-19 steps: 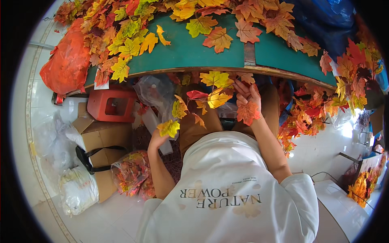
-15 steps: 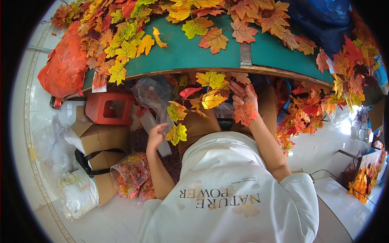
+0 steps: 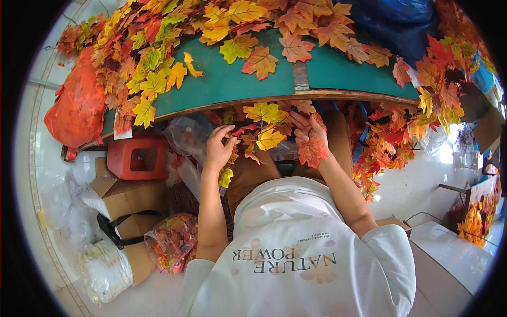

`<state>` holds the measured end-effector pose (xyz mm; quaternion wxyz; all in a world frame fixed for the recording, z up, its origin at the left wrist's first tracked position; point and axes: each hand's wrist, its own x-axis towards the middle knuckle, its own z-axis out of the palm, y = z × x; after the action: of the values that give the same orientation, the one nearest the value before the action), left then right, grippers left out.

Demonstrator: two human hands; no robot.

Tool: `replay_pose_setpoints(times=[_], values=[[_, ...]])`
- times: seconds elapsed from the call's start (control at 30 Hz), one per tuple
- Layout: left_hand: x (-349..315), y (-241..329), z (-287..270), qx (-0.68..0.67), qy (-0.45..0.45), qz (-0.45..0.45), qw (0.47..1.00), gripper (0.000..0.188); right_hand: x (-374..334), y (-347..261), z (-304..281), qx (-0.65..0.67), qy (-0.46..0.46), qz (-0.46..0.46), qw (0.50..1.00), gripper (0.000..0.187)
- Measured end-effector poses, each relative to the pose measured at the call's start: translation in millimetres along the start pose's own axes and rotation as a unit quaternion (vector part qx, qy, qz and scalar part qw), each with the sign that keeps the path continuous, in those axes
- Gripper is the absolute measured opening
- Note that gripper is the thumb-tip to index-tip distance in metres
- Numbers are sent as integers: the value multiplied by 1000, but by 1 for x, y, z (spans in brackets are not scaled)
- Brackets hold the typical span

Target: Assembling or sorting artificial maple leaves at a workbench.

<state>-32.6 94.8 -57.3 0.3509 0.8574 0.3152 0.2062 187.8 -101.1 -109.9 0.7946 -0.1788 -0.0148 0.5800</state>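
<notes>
A garland of artificial maple leaves [image 3: 270,139] in yellow, orange and red stretches between my hands, just below the table's front edge. My right hand [image 3: 312,131] is closed round its right part, fingers half curled. An orange-red leaf [image 3: 313,152] lies over that palm and wrist. At the garland's left part, my left hand [image 3: 218,148] has its thumb and fingertips together at a small red leaf [image 3: 246,128]. Below this hand, a yellow-green leaf [image 3: 226,177] hangs, partly hidden by my wrist. The fingers of both hands cover the stem where they meet it.
Loose autumn leaves [image 3: 174,31] heap along the green table [image 3: 227,84]. An orange-red bag [image 3: 79,103] hangs at its left end. A red plastic stool [image 3: 124,158], cardboard box [image 3: 129,201] and bag of leaves [image 3: 171,240] stand at left. More garlands [image 3: 393,142] hang at right.
My left hand has moved up and right from below the garland, and its fingers have closed at the small red leaf. My right hand keeps its hold. The whole view has shifted slightly.
</notes>
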Motion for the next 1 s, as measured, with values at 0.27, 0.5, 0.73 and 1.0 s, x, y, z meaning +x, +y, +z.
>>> replay_pose_setpoints(times=[0.27,0.5,0.73,1.0], values=[[-9,4,18,88,130,38,987,45,-3,-5,-3,8,13,-11,1000,56],[-14,2,26,345,58,92,932,18,-1,-2,-8,23,16,17,999,57],[-7,-1,34,234,44,129,963,21,0,-3,-8,4,20,12,1000,58],[-12,-11,41,53,36,53,997,17,3,-5,-8,-6,18,9,1000,57]])
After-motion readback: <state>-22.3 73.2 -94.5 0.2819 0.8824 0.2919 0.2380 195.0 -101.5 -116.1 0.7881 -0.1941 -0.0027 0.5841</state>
